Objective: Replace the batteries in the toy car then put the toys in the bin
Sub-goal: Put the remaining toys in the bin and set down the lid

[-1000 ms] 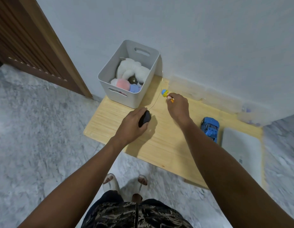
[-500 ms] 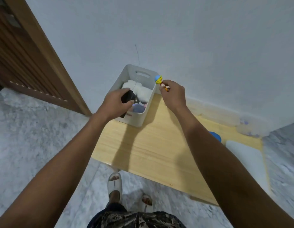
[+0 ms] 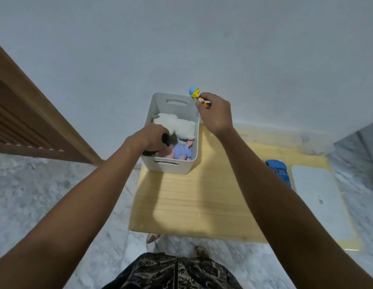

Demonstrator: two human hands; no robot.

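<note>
A white bin (image 3: 188,110) stands at the back left of the low wooden table (image 3: 194,197); inside lie a white plush toy (image 3: 177,124) and pink and blue soft toys (image 3: 181,152). My left hand (image 3: 149,138) reaches into the bin's left side, closed around a black remote (image 3: 165,139). Just above the bin's right rim, my right hand (image 3: 216,113) pinches a small figure with a blue cap and yellow head (image 3: 194,92). The blue toy car (image 3: 278,170) rests on the table to the right, partly hidden by my right forearm.
A white flat pad (image 3: 319,201) lies at the table's right end. The grey wall rises right behind the bin. A brown wooden door frame (image 3: 46,113) runs along the left. Marble floor surrounds the table, and my feet (image 3: 153,238) stand at its near edge.
Both hands rose from the table to the bin. My left hand carried the black remote down into the bin; my right hand brought the small figure up beside the bin's right rim.
</note>
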